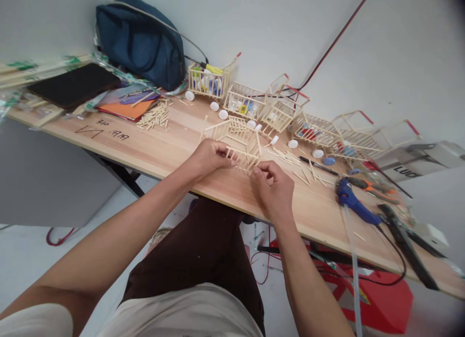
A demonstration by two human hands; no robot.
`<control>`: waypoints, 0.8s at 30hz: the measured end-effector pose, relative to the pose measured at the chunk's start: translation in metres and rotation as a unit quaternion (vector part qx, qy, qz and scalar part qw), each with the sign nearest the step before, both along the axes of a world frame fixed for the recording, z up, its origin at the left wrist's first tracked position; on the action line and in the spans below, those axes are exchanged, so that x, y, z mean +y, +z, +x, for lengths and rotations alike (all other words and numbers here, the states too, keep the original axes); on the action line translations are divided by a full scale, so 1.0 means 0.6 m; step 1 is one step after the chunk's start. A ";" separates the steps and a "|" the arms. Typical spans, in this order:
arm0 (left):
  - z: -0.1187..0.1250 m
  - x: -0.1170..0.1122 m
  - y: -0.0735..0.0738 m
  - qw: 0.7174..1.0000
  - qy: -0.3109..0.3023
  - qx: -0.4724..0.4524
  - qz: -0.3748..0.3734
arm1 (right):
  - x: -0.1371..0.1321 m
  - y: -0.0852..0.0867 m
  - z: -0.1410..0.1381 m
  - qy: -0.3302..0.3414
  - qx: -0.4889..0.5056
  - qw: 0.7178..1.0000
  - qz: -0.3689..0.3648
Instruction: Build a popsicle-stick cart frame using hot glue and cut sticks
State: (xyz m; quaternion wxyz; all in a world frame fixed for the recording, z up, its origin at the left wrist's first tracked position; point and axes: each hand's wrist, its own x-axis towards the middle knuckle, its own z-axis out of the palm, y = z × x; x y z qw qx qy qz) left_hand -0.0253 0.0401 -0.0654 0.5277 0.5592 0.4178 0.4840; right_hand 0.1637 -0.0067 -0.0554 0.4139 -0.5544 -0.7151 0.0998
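A small cart basket frame of thin wooden sticks [244,153] is held near the front edge of the wooden table [163,153]. My left hand [212,156] has its thumb and fingers closed on the left end of the frame's slatted side. At the right corner my right hand [274,184] pinches the frame with its thumb and index finger, the other fingers curled. My fingers partly cover the lower slats. Behind it lies a ladder-like panel of sticks [238,126]. Loose cut sticks [286,156] are scattered right of the frame.
Several stick-built carts [244,100] with white wheels line the wall. A blue glue gun [356,201] and orange-handled pliers [376,188] lie at right. Short stick pieces [154,115], an orange sheet [123,109], a black tablet-like slab [74,84] and a blue bag [141,41] are at left.
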 end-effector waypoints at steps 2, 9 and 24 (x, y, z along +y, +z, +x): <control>0.000 0.000 0.000 1.000 0.002 -0.010 -0.008 | 0.001 0.000 -0.001 -0.002 0.005 1.000 -0.003; 0.001 -0.003 0.001 0.999 -0.003 -0.029 -0.024 | 0.004 -0.002 0.000 0.002 0.015 1.000 -0.003; 0.002 -0.002 0.007 0.999 -0.007 -0.033 -0.035 | 0.008 -0.002 -0.001 0.006 0.048 0.999 -0.016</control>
